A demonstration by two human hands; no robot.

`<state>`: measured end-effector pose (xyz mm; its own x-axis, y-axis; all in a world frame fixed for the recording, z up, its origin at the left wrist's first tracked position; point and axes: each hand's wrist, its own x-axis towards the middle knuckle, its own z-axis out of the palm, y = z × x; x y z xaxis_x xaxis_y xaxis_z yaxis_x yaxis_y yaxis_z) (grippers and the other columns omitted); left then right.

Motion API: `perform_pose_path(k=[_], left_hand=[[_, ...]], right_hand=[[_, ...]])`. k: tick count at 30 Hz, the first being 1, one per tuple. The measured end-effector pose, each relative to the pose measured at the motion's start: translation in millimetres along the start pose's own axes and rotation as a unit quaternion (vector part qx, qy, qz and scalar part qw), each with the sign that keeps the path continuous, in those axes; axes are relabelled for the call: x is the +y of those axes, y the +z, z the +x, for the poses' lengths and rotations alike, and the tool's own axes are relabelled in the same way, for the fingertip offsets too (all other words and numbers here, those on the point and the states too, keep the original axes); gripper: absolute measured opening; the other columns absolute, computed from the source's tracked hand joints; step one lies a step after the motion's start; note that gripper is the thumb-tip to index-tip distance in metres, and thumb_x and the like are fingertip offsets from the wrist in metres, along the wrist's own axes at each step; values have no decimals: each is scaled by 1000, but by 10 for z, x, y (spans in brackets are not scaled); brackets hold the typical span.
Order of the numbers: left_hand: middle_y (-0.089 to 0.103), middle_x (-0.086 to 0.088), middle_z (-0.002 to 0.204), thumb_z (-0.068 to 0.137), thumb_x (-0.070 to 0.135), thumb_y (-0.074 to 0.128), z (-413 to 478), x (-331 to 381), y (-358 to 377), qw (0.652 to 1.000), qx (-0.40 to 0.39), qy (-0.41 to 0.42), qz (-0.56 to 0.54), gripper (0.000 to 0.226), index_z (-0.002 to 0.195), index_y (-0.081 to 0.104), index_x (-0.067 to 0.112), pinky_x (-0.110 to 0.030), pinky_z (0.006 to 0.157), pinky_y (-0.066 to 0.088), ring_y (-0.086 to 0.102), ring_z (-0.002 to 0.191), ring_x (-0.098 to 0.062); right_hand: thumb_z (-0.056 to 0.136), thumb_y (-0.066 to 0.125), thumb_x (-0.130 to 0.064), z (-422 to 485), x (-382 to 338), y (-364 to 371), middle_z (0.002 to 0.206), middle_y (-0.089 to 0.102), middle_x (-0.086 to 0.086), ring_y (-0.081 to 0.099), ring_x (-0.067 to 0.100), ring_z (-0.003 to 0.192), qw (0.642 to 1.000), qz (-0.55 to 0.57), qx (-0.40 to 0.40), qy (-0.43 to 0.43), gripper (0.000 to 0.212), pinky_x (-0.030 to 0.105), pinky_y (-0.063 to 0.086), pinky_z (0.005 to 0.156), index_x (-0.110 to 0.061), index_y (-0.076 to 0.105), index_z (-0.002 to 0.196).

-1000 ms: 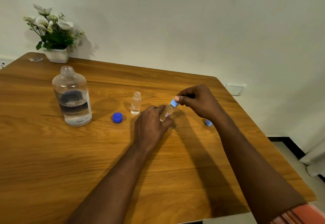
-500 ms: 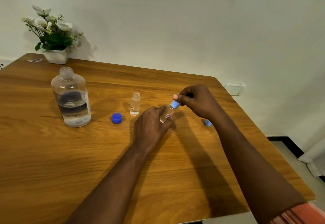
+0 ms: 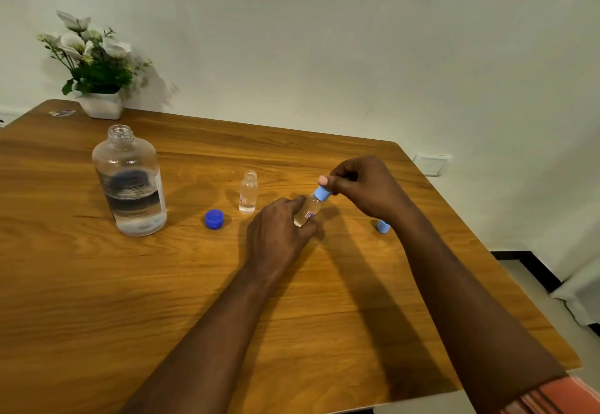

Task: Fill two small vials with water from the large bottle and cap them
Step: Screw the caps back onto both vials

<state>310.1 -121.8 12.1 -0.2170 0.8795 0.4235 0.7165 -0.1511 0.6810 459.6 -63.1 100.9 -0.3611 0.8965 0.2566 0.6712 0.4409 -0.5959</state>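
My left hand (image 3: 279, 235) grips a small clear vial (image 3: 310, 210), tilted with its top toward the right. The fingers of my right hand (image 3: 363, 186) pinch the light blue cap (image 3: 322, 193) that sits on that vial's neck. A second small vial (image 3: 248, 192) stands upright and uncapped on the table, holding water. The large clear bottle (image 3: 130, 183) stands uncapped at the left, about a third full. Its dark blue cap (image 3: 214, 219) lies between it and the open vial. Another light blue cap (image 3: 383, 226) lies on the table, partly hidden behind my right wrist.
A white pot with flowers (image 3: 97, 69) stands at the wooden table's (image 3: 162, 300) far left corner, against the wall. A small scrap (image 3: 61, 112) lies beside it. The table's right edge drops to the floor.
My right thumb has shifted round the light blue cap on the held vial. The view has tilted slightly. Nothing on the table has moved.
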Motion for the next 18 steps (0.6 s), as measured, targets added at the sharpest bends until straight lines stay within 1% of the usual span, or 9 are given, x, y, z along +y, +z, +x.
perform_pose_path(k=[2, 4, 5, 7, 9, 11, 14, 16, 18], left_hand=[[50, 10, 70, 77, 40, 65, -2, 0, -8, 1000, 2, -1, -10, 32, 108, 68, 31, -22, 48, 22, 54, 69, -15], [60, 6, 77, 76, 40, 67, -3, -5, -10, 1000, 6, 3, -17, 32, 107, 69, 30, -24, 50, 25, 59, 75, -17], [63, 5, 80, 76, 40, 67, -5, -7, -8, 1000, 9, 5, -18, 32, 106, 69, 29, -24, 50, 26, 60, 76, -18], [64, 4, 81, 76, 41, 66, -9, -11, 1, 1000, 12, 8, -14, 32, 104, 69, 28, -25, 52, 27, 60, 77, -18], [65, 4, 80, 76, 42, 66, -12, -11, 9, 1000, 12, 11, -11, 31, 103, 69, 28, -26, 53, 30, 61, 76, -19], [66, 3, 81, 77, 41, 66, -14, -11, 6, 1000, 10, 8, -12, 30, 103, 69, 27, -27, 53, 36, 62, 75, -19], [66, 4, 77, 76, 39, 66, -20, -13, -3, 1000, 6, 5, -22, 28, 102, 70, 28, -28, 51, 37, 61, 72, -18], [63, 6, 75, 77, 39, 65, -21, -7, -11, 1000, -4, 4, -27, 26, 101, 70, 30, -28, 52, 37, 60, 72, -17], [62, 7, 74, 77, 39, 65, -18, 1, -14, 1000, -9, 4, -30, 22, 97, 70, 30, -28, 53, 37, 59, 72, -15]], right_hand=[[87, 73, -32, -13, 1, -25, 88, 72, -9, 63, 2, 76, 1000, 24, -4, -2, 21, 21, 46, 69, -17, 76, 101], [86, 74, -16, -21, 12, -67, 99, 71, -11, 63, 1, 80, 998, 35, -40, -15, 25, 20, 49, 74, -16, 74, 111], [85, 73, -9, -28, 15, -79, 100, 71, -11, 63, 0, 78, 998, 34, -57, -19, 27, 19, 50, 75, -15, 74, 112], [84, 73, -2, -32, 19, -83, 99, 73, -7, 63, -5, 74, 997, 40, -69, -22, 27, 14, 51, 72, -11, 75, 109], [83, 73, -3, -27, 18, -72, 98, 72, -5, 64, -7, 78, 997, 44, -65, -22, 25, 8, 49, 71, -8, 75, 107], [84, 74, -6, -23, 12, -56, 100, 73, -1, 65, -3, 83, 997, 38, -57, -21, 23, 6, 49, 72, -8, 75, 107], [84, 75, -11, -25, -17, -56, 106, 73, -1, 63, -6, 82, 999, 21, -43, -23, 27, 4, 46, 69, -10, 74, 111], [85, 74, -11, -26, -31, -58, 113, 71, -5, 62, -7, 82, 998, 6, -58, -28, 33, 7, 45, 71, -13, 71, 118], [86, 72, -9, -33, -35, -49, 116, 71, -4, 63, -2, 88, 997, 2, -73, -28, 32, 12, 46, 75, -13, 71, 118]])
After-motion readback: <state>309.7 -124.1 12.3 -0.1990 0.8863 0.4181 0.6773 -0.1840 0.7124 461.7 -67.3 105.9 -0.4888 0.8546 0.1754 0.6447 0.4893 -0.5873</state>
